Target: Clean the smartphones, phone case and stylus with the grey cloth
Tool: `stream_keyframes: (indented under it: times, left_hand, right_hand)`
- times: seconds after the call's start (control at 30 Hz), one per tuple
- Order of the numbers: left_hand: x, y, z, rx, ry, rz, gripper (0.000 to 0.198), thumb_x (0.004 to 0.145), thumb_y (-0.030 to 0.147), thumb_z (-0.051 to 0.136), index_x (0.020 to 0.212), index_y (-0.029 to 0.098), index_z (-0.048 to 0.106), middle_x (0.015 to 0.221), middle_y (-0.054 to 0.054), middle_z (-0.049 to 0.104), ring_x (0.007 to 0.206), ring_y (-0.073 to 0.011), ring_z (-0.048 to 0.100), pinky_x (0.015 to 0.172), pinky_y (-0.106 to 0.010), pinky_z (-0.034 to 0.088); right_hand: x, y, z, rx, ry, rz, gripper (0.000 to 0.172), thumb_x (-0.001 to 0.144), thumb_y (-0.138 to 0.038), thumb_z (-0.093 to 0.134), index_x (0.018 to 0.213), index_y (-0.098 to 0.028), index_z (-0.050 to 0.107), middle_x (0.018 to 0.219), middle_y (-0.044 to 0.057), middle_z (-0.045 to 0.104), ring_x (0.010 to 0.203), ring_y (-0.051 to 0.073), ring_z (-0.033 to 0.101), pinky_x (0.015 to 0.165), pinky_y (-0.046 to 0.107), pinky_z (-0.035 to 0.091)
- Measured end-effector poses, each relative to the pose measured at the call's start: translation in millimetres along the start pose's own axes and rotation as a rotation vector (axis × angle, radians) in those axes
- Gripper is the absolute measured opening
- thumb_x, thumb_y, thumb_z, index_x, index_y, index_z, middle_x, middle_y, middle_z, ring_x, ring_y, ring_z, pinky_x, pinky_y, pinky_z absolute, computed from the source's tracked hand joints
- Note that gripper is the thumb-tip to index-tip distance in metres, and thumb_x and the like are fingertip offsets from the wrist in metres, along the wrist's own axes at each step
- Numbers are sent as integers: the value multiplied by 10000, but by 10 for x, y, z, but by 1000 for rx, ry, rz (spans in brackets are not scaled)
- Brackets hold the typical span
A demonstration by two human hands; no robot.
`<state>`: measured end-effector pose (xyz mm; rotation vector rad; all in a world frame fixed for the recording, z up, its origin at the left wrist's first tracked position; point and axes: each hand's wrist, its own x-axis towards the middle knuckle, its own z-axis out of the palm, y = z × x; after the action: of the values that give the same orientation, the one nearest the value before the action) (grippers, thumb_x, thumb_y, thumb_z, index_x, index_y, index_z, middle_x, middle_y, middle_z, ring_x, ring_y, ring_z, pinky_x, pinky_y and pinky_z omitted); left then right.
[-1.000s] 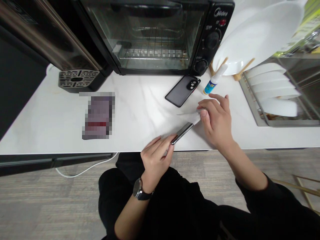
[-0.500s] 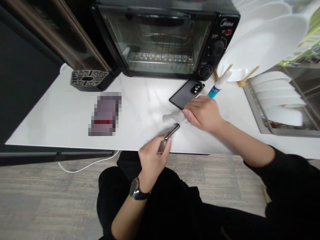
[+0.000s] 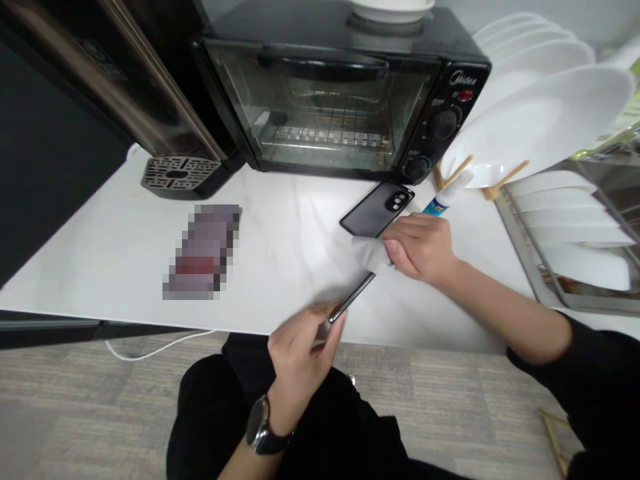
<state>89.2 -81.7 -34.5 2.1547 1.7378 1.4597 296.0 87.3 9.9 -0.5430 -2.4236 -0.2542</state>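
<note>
Phone (image 3: 354, 297) edge-on, near end clamped in left hand (image 3: 299, 352) | right hand (image 3: 421, 247) pinching wipe (image 3: 367, 252) at far end

1. The single view comes from a camera on the person's head, above the near edge of the white marble-patterned countertop (image 3: 125, 247), facing forward and down
2. It sits close to the work: the left hand (image 3: 300, 353) gripping a slim dark phone (image 3: 353, 300) and the right hand (image 3: 420, 248) bunched on a crumpled white cloth (image 3: 367, 252) fill the middle of the frame
3. The far edge takes in the black glass-doored toaster oven (image 3: 325, 113), its flat top showing
4. The right edge reaches the upright round white plates (image 3: 545, 127)
5. The near edge looks straight down on the person's black-trousered lap (image 3: 345, 427) and the grey wood-grain floor (image 3: 90, 413)
</note>
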Motion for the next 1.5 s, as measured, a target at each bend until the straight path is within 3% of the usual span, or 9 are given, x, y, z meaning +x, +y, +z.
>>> stream_keyframes:
  times: [0.13, 0.23, 0.5, 0.6, 0.7, 0.93, 1.2, 1.37, 1.5]
  left_hand:
    - [15, -8, -10, 38, 6, 41, 81, 935, 163, 751, 963, 194, 682, 795, -10, 762, 639, -130, 702, 607, -230, 513]
    - [10, -35, -20, 68, 27, 104, 240, 940, 181, 708, 748, 219, 567, 567, 43, 591, 470, -113, 554, 498, -250, 424]
    - [34, -3, 3, 91, 6, 53, 217, 906, 131, 795, 1096, 196, 710, 870, -28, 802, 657, -130, 718, 648, -222, 546]
    - [21, -38, -14, 133, 26, 105, 72, 938, 178, 736, 906, 203, 677, 706, -8, 736, 555, -131, 653, 549, -240, 489]
    - [3, -72, -31, 165, 52, 166, 284, 938, 227, 714, 706, 231, 551, 538, 31, 597, 459, -125, 560, 492, -253, 442]
    - [44, 36, 13, 128, 27, 31, 152, 909, 164, 803, 1028, 193, 713, 793, -5, 779, 581, -118, 683, 600, -215, 526]
    - [-31, -83, 2, 215, 87, 177, 184, 954, 280, 750, 826, 206, 641, 566, 30, 629, 468, -140, 606, 524, -257, 486]
    - [24, -5, 19, 130, 13, 61, 153, 912, 157, 796, 1033, 190, 708, 796, -14, 780, 629, -142, 714, 647, -235, 550]
    - [36, 5, 29, 115, 21, 80, 146, 922, 148, 779, 1040, 183, 700, 840, -27, 791, 681, -147, 735, 678, -234, 554]
  right_hand:
    - [79, -405, 5, 120, -50, -100, 502, 1128, -392, 334, 761, -212, 626, 693, 8, 623, 663, 179, 501, 661, 353, 355]
    - [116, -624, 8, 186, -106, -241, 425, 1114, -450, 413, 876, -213, 674, 834, 9, 704, 741, 180, 539, 682, 347, 356]
    - [74, -139, -34, 103, -67, 91, 468, 1111, -295, 336, 751, -205, 621, 681, 24, 634, 682, 196, 510, 701, 378, 361]
    - [97, -483, -18, 174, -82, -103, 442, 1125, -400, 383, 856, -199, 670, 785, 19, 674, 746, 192, 537, 741, 366, 374]
    - [96, -664, -9, 207, -114, -295, 345, 1101, -448, 496, 1093, -175, 706, 964, 37, 718, 824, 182, 566, 761, 349, 363]
    - [65, -19, -51, 100, -112, 190, 469, 1110, -265, 325, 745, -209, 614, 675, 20, 617, 681, 199, 483, 727, 386, 338]
    - [100, -641, 5, 214, -77, -217, 398, 1103, -494, 470, 1041, -184, 710, 874, 8, 704, 796, 185, 551, 768, 355, 379]
    - [82, -236, -48, 50, -101, 168, 524, 1122, -337, 358, 683, -207, 613, 650, 21, 629, 677, 192, 507, 719, 389, 346]
    - [100, -360, -53, 83, -66, 160, 434, 1096, -278, 380, 822, -182, 702, 771, 39, 730, 762, 203, 580, 862, 393, 402]
